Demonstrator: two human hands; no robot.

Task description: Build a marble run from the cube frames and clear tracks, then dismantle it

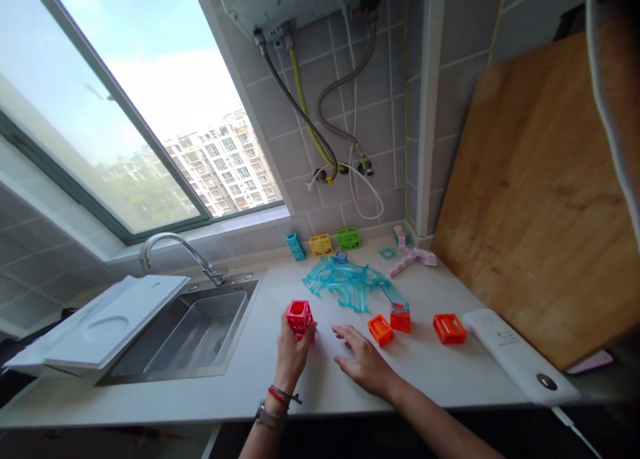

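Observation:
My left hand (291, 347) is wrapped round a pinkish-red openwork plastic block (299, 315), which stands upright with a round opening on top. Part of the block is hidden behind my fingers. To its right, my right hand (364, 360) hovers over the white counter with fingers apart and nothing in it. Closest to that hand is an orange frame block (381, 330), tilted on the counter. Another orange block (401, 320) stands just beside it, and a third orange-red block (449, 329) lies farther right. Beyond my hands spreads a pile of translucent blue track pieces (347, 282).
Along the wall stand a blue block (295, 246), a yellow block (321, 245) and a green block (349, 238). Lilac pieces (414, 258) lie at the back right. A sink (200, 332) is at left; a white device (520, 355) and a wooden board (540, 192) are at right.

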